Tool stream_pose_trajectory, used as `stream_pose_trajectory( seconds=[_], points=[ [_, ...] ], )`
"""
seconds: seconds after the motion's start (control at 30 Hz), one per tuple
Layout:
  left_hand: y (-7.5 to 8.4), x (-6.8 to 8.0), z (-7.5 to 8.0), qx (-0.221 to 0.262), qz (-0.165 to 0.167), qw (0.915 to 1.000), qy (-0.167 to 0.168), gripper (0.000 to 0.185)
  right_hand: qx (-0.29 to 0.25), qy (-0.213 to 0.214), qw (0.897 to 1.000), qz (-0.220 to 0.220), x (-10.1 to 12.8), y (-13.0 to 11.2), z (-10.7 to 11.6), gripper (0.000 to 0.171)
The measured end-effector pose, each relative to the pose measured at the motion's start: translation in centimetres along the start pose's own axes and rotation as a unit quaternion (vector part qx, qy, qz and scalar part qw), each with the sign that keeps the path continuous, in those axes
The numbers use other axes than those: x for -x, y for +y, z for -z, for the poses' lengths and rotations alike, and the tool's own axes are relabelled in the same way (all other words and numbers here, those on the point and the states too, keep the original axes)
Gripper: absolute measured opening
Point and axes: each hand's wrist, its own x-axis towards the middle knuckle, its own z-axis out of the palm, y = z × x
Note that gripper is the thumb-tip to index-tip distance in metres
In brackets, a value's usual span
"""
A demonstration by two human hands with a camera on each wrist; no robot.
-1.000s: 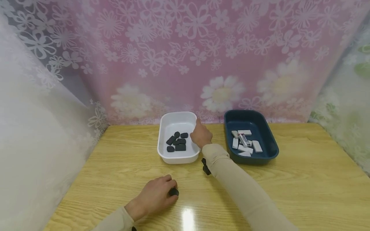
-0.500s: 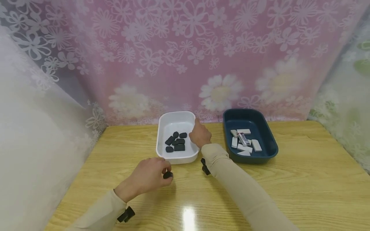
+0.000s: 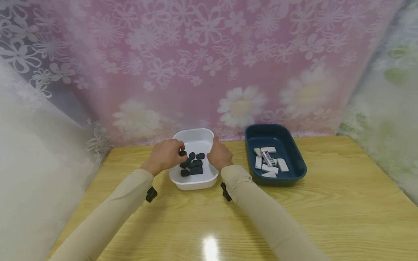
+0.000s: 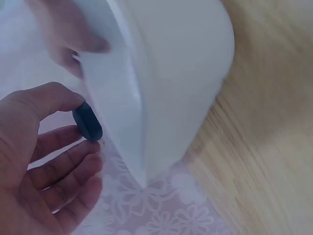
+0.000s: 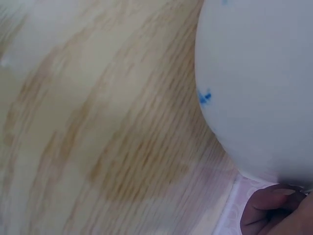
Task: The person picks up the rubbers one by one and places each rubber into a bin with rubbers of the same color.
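My left hand (image 3: 164, 156) is over the left side of the white plastic tub (image 3: 192, 185), pinching a small black eraser (image 4: 87, 121) between thumb and fingertips. Beneath and beside it, several black erasers (image 3: 196, 170) of block and rounded shapes lie on the tub's floor. At the tub's right rim, my right hand (image 3: 220, 155) grips the edge. In the right wrist view its curled fingers (image 5: 264, 208) show at the tub's wall, partly cut off by the frame.
To the right stands a dark blue tub (image 3: 302, 170) holding several white erasers (image 3: 282, 165), one in a printed sleeve. Both tubs are near the back edge of the wooden table (image 3: 333, 203). A pink flowered curtain (image 3: 196, 101) hangs right behind.
My left hand has lifted the black eraser from the table front and carried it forward over the white tub. The right hand keeps its grip on the rim.
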Motion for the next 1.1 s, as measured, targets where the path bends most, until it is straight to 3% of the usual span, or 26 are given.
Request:
stream_pose_trajectory(
  seconds=[0.27,0.53,0.77,0.93,1.1],
  points=[
    [-1.9,-3.7,-2.6,-0.094,-0.042,0.9946,0.014,0.018,0.010,-0.001,1.000,-0.006,0.1,-0.3,-0.1,0.074],
    [-2.2,-5.4,-4.7,-0.155,-0.073,0.9847,-0.035,0.016,0.016,0.002,1.000,-0.010,0.1,-0.3,0.1,0.072],
    [-1.2,-5.6,-5.1,-0.147,-0.030,0.9871,-0.054,0.013,0.019,0.003,1.000,-0.014,0.0,-0.2,0.2,0.075],
    [-0.9,-5.7,-5.1,-0.133,0.010,0.9871,-0.088,0.011,0.007,0.003,1.000,-0.010,0.2,-0.1,0.2,0.073],
    [-1.1,-5.5,-5.0,-0.129,0.013,0.9867,-0.099,0.013,0.004,0.002,1.000,-0.008,0.3,-0.1,0.1,0.070]
  ],
)
